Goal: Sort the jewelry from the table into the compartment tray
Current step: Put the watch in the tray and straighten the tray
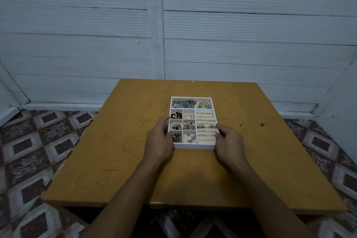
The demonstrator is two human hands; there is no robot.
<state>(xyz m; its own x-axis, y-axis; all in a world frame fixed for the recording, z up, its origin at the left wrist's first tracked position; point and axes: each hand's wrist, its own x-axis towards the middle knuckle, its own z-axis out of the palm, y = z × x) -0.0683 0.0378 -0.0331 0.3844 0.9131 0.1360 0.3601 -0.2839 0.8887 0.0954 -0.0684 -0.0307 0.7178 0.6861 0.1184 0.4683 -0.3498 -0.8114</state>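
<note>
On the ochre table (116, 141), a little past its middle, is the white compartment tray (194, 146) — both hands are clasped on it, and I cannot tell whether it rests flat or is raised a touch. The left hand (159, 139) grips the tray's left wall toward the near corner, thumb lying up along the rim. The right hand (229, 140) grips the right wall opposite, thumb hooked over the rim beside the padded rolls. The jewelry (190, 126) lies inside the tray. A watch (185, 105) and chains (183, 101) fill its long far compartment, with bangles (204, 105) at that compartment's right end. Rings (205, 126) are tucked into the rolls down the tray's right side. Small mixed pieces sit in the six little cells on its left — too small to tell apart. Right of the tray the tabletop is scuffed and speckled dark.
</note>
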